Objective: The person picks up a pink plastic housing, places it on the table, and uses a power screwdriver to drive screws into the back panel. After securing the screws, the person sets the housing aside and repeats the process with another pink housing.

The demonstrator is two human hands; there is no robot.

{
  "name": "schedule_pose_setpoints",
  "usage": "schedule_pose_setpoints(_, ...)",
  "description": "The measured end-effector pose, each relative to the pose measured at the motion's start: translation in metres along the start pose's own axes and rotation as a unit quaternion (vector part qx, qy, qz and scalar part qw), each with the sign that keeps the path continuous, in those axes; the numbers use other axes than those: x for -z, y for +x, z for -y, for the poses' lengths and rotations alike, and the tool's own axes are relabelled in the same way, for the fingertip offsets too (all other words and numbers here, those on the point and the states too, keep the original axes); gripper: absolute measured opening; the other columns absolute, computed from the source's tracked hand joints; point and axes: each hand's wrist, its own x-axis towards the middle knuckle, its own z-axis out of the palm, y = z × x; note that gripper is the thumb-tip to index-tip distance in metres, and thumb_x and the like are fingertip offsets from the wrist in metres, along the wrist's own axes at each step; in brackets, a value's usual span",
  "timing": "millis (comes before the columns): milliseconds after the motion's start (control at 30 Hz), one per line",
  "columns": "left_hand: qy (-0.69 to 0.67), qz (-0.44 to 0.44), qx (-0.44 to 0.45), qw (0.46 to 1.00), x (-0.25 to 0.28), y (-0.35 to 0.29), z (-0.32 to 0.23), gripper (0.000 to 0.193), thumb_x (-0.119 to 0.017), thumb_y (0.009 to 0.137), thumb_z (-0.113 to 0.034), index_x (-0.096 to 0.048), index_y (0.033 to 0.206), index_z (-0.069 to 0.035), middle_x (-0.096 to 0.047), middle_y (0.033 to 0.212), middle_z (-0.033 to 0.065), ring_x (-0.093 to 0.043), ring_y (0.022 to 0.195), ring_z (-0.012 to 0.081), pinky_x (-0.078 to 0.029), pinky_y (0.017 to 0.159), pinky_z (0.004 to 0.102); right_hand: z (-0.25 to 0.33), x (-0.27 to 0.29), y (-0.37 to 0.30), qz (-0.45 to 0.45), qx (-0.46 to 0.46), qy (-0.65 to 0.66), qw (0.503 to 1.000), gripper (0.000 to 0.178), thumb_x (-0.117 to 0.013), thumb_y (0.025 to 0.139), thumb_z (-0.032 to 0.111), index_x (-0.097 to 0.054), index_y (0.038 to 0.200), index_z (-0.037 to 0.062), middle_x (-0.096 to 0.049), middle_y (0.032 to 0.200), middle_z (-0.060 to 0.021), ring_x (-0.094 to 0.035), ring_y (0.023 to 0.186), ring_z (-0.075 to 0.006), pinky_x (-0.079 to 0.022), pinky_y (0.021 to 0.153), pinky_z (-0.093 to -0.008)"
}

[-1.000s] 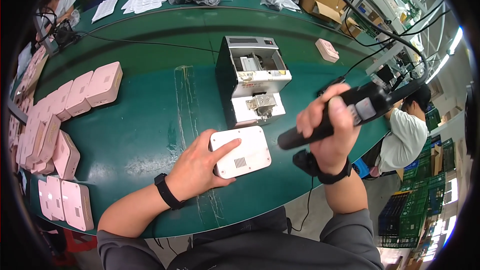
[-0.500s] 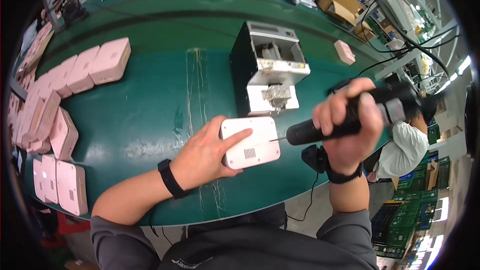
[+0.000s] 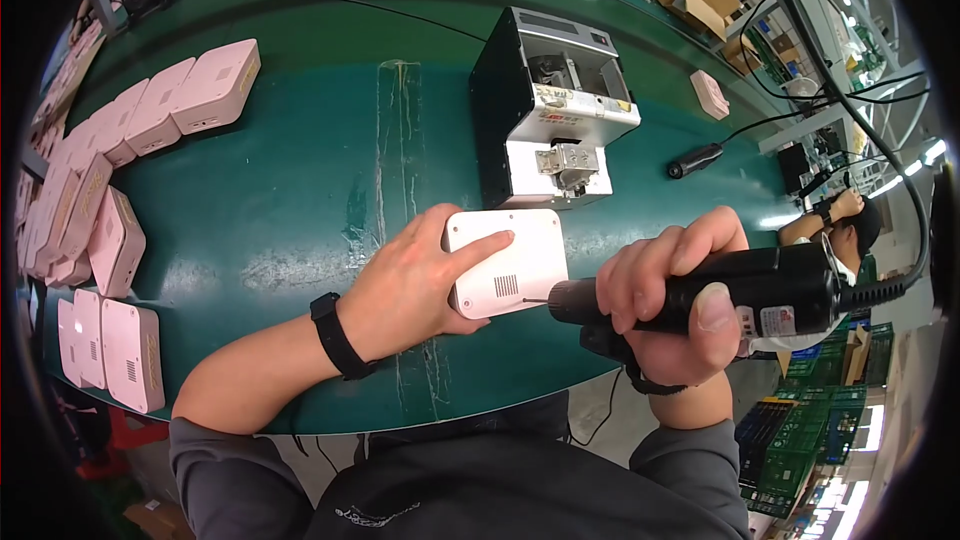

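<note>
My left hand holds a pale pink plastic device casing against the table. Its index finger lies across the upper face and another finger curls along the near edge. The casing has rounded corners, screw holes at the corners and a slotted vent. In my right hand, wrapped by the fingers, is a black corded electric screwdriver. It lies almost level, its thin bit pointing left over the casing's near right part. Whether the bit sits in a hole, I cannot tell.
Beyond the casing stands a black and silver screw feeder. Several matching casings are stacked at the left. Another black corded screwdriver and a small pink part lie at the right. A person sits further right.
The screwdriver has swung to a more level pose, its bit moving from the casing's right edge toward the near right corner. My left hand keeps its hold; the whole view has shifted slightly.
</note>
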Motion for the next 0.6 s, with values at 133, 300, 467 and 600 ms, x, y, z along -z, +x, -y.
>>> schedule_pose_setpoints(133, 0.008, -0.014, -0.015, 1.0, -0.002, 0.0, 0.001, 0.088, -0.09, 0.058, -0.023, -0.055, 0.139, -0.026, -0.048, 0.124, 0.022, -0.059, 0.106, 0.0398, -0.052, 0.092, 0.0429, 0.0, 0.002, -0.001, 0.0, -0.003, 0.017, 1.0, 0.036, -0.063, 0.088, 0.037, -0.04, 0.097, 0.0104, -0.051, 0.065, -0.0041, -0.049, 0.049, -0.0158, -0.045, 0.054, -0.0338)
schedule_pose_setpoints(300, 0.012, -0.01, -0.027, 1.0, 0.0, 0.002, 0.002, 0.085, -0.089, 0.061, -0.024, -0.053, 0.139, -0.022, -0.047, 0.122, 0.0216, -0.059, 0.104, 0.0376, -0.054, 0.089, 0.0414, 0.0, -0.003, 0.002, 0.003, 0.008, -0.009, 1.0, 0.036, -0.061, 0.089, 0.038, -0.041, 0.097, 0.0097, -0.051, 0.066, -0.004, -0.049, 0.049, -0.016, -0.045, 0.054, -0.0343)
schedule_pose_setpoints(467, 0.016, -0.011, -0.027, 0.999, 0.001, 0.002, 0.0, 0.085, -0.089, 0.062, -0.026, -0.053, 0.139, -0.023, -0.047, 0.122, 0.022, -0.06, 0.103, 0.038, -0.054, 0.089, 0.0412, 0.005, 0.026, 0.042, -0.014, 0.094, 0.047, 0.994, 0.029, -0.054, 0.095, 0.036, -0.045, 0.1, 0.0083, -0.051, 0.066, -0.0039, -0.049, 0.05, -0.0163, -0.044, 0.055, -0.0346)
schedule_pose_setpoints(600, 0.02, -0.006, -0.021, 1.0, 0.002, 0.002, -0.005, 0.083, -0.088, 0.063, -0.028, -0.055, 0.139, -0.024, -0.047, 0.123, 0.0209, -0.06, 0.103, 0.0381, -0.053, 0.09, 0.0421, -0.002, 0.038, 0.084, -0.114, 0.153, -0.029, 0.981, 0.023, -0.048, 0.099, 0.031, -0.049, 0.103, 0.0078, -0.049, 0.066, -0.0033, -0.046, 0.049, -0.0153, -0.043, 0.055, -0.0338)
